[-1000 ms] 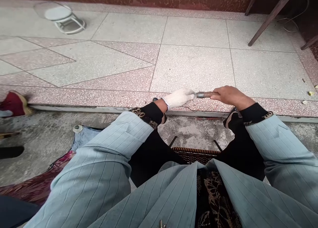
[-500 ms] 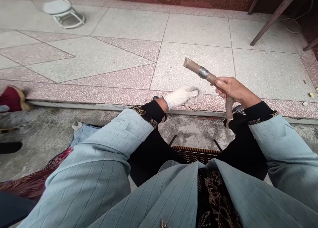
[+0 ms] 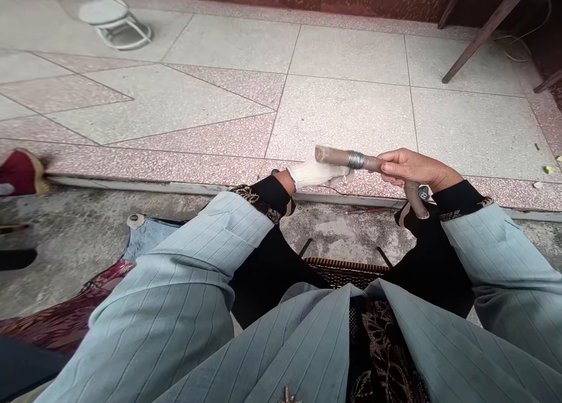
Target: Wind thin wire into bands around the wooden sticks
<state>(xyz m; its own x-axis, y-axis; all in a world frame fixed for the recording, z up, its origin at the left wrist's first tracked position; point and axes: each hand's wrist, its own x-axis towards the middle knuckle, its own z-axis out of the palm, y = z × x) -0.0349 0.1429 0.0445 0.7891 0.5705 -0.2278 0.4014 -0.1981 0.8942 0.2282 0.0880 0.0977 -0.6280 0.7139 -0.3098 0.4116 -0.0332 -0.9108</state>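
Note:
My right hand [image 3: 417,167] is closed around a bent brown wooden stick [image 3: 332,156], whose lower end angles down below the hand. Silver metal wire [image 3: 356,160] is wound in a tight band around its straight part. My left hand [image 3: 312,176], in a white knit glove, sits just under and behind that part. The glove's fingers are closed close to the wire band, and the stick covers some of them. In the earlier view a thin wire strand ran from the band to these fingers.
A low white stool [image 3: 120,22] stands on the tiled floor at the far left. Wooden legs [image 3: 483,37] rise at the back right. A red shoe [image 3: 20,171] and a denim piece [image 3: 151,236] are at left. Below me is a woven wicker seat [image 3: 351,271].
The stick has swung from a slant to nearly level, its wired end dropping in front of my gloved left hand. My right hand has turned with it and keeps its hold.

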